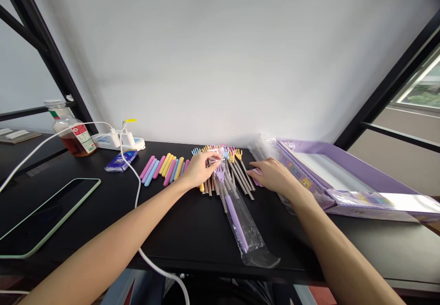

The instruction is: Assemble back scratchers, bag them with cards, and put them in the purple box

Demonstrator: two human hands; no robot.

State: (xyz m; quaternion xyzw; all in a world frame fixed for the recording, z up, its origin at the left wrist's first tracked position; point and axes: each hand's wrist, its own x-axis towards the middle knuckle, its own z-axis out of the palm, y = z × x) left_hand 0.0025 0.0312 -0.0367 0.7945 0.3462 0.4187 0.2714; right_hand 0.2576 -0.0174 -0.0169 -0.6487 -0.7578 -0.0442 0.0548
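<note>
My left hand (201, 168) reaches over a row of hand-topped sticks (233, 170) on the black table (103, 204), its fingers pinched on the top of one of them. My right hand (271, 175) lies flat with fingers stretched out on the right end of the row, touching a pink piece. A purple stick in a clear plastic sleeve (242, 225) lies in front of the row, pointing toward me. Pastel-coloured handles (165, 167) lie in a row just left of my left hand.
A purple box (357, 177) with clear bags stands at the right. A tablet (41, 215) lies at the left, with a tissue pack (121, 160), a power strip (118, 139), a white cable (137, 190) and a bottle (70, 128) behind it.
</note>
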